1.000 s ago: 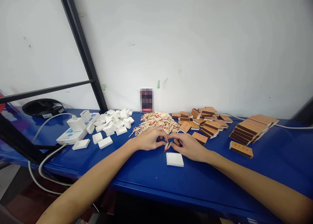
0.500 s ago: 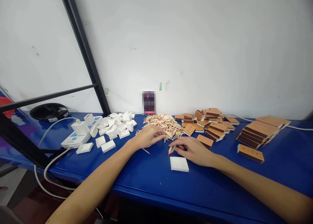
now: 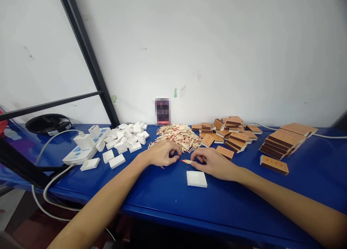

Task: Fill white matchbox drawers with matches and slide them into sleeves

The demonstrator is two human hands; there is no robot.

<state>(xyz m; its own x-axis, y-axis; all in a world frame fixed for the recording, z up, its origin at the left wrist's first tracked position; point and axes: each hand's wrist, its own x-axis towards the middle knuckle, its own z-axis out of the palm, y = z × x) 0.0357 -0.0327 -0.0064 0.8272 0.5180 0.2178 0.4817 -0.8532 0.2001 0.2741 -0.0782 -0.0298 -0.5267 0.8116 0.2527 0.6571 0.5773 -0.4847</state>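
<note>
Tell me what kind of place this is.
Probably a small hand-packing bench for matchboxes: a pile of loose matches, a heap of white inner trays and stacks of brown sleeves on a blue table. The right hand pinches a small bunch.

A match (image 3: pixel 162 167) seems mostly hidden under the left hand (image 3: pixel 162 153).

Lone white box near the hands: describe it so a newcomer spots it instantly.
On the blue table, find the right hand pinching a few matches. Just nearer the camera lies a flat white box, alone. The other white boxes sit heaped to the left, beside the power strip.
</note>
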